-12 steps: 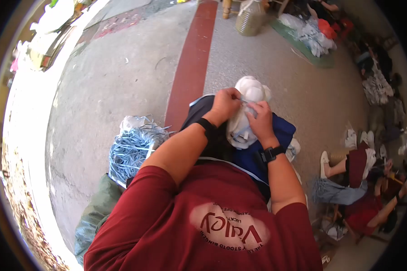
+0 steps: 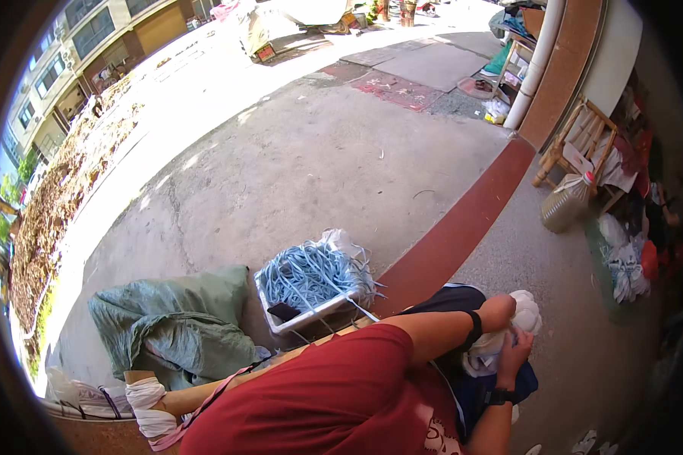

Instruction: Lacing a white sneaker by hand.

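Note:
A white, puffy piece with rounded lobes (image 2: 527,309) rests over my lap; its exact kind does not show. My left hand (image 2: 497,312) is closed at its upper part, fingertips turned away and blurred. My right hand (image 2: 514,353) pinches the same piece from the near side, thumb and fingers together. Between the two hands something pale blue shows, too small to name. Dark blue cloth (image 2: 525,383) lies beneath the piece. To the left stands a white tub (image 2: 309,323) heaped with light blue strips (image 2: 311,274).
A green sack (image 2: 186,315) slumps left of the tub, near a wooden bar (image 2: 197,396) wrapped in white cloth (image 2: 150,402). A red floor band (image 2: 463,227) runs towards a white pipe (image 2: 535,64). At right are a bamboo chair (image 2: 584,144) and a large jug (image 2: 561,205).
My view has swung left, bringing in the sack, wooden bar and sunlit street. The hands and white piece now appear at lower right, still together; the people at right have left the view.

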`<control>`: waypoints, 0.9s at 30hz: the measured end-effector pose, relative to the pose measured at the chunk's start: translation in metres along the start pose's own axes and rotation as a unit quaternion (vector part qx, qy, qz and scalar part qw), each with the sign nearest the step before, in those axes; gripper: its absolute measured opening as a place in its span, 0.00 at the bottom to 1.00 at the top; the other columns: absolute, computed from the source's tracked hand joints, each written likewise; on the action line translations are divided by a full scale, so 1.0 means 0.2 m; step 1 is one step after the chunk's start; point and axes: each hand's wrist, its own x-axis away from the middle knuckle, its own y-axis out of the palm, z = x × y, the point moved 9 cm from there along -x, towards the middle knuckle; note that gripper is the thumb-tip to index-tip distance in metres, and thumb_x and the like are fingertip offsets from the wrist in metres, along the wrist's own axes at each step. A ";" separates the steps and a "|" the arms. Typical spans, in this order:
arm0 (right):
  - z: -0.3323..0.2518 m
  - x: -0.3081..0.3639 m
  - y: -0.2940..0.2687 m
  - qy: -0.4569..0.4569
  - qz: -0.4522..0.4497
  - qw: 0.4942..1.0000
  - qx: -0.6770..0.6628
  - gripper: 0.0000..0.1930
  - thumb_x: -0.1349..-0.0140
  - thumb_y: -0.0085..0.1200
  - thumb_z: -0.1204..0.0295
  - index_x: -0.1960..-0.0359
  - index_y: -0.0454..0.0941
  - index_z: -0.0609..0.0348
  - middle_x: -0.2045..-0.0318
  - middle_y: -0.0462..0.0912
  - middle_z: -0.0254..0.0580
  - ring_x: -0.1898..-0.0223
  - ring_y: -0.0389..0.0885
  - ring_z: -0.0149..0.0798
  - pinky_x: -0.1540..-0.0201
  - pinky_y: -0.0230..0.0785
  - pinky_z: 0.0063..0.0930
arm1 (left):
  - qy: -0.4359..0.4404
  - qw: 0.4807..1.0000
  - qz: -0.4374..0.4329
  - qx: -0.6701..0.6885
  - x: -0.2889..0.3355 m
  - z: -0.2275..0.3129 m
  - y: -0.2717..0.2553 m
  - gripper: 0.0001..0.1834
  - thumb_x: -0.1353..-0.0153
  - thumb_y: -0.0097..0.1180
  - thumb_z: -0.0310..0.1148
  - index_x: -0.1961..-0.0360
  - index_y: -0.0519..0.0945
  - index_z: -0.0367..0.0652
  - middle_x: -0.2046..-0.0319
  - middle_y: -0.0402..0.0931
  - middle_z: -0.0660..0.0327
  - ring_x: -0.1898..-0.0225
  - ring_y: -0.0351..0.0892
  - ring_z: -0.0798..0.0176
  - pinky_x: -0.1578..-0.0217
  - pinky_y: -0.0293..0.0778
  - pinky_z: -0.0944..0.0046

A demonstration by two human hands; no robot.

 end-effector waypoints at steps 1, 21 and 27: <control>-0.02 0.00 -0.01 -0.019 0.014 0.999 0.023 0.11 0.53 0.53 0.79 0.66 0.75 0.67 0.67 0.69 0.47 0.63 0.71 0.47 0.57 0.64 0.35 | 0.003 1.000 0.013 0.000 0.00 0.00 -0.02 0.07 0.64 0.59 0.29 0.79 0.78 0.41 0.77 0.77 0.49 0.73 0.77 0.46 0.72 0.71 0.54; -0.20 0.00 -0.05 -0.040 0.054 0.983 0.173 0.08 0.57 0.58 0.73 0.73 0.76 0.62 0.69 0.72 0.46 0.66 0.74 0.52 0.63 0.65 0.41 | 0.142 0.967 -0.164 -0.132 0.09 0.33 -0.06 0.08 0.60 0.55 0.30 0.78 0.80 0.37 0.76 0.78 0.48 0.72 0.78 0.47 0.69 0.73 0.56; -0.18 -0.01 -0.02 -0.046 0.028 0.978 0.202 0.06 0.54 0.57 0.72 0.75 0.77 0.60 0.71 0.73 0.45 0.67 0.73 0.51 0.62 0.64 0.42 | 0.129 0.973 -0.138 -0.133 0.11 0.32 -0.14 0.08 0.60 0.55 0.30 0.78 0.80 0.37 0.76 0.78 0.48 0.72 0.78 0.47 0.69 0.73 0.56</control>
